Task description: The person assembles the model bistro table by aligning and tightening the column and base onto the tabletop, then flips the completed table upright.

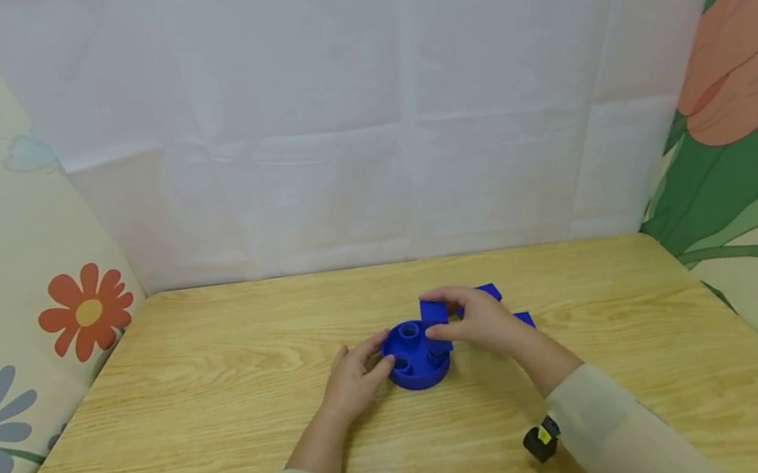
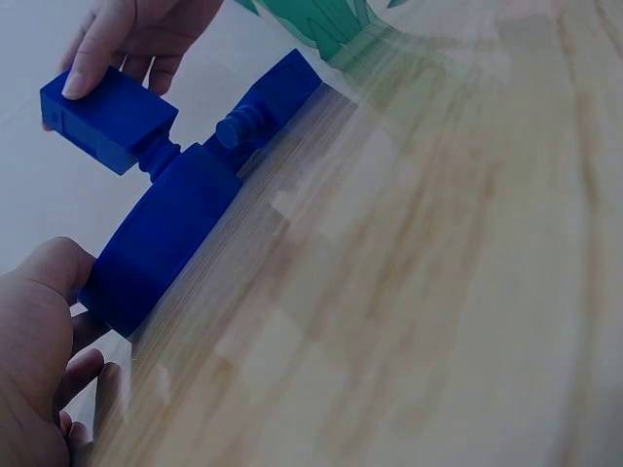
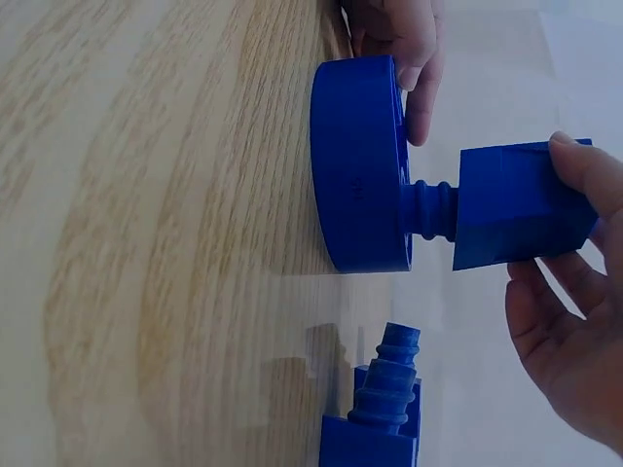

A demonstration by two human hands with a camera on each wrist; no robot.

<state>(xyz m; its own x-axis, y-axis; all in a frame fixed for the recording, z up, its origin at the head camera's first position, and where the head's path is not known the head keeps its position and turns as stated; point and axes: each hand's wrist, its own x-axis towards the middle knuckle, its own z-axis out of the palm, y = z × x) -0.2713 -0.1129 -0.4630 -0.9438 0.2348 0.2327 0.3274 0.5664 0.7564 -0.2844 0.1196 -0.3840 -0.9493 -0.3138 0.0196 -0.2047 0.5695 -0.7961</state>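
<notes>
On the wooden table stands a round blue base with raised ring sockets inside its rim. My left hand holds it at the left side, thumb and fingers at the rim. Between the thumb and fingers of my right hand is a blue block, pinched at its upper end. A ribbed peg under this block points down into the right part of the base. The peg's lower end is hidden by the rim.
Just right of the base, partly behind my right hand, lie other blue pieces: one block farther back and another nearer. A ribbed peg sticks up from one piece. White cloth hangs along the table's back edge.
</notes>
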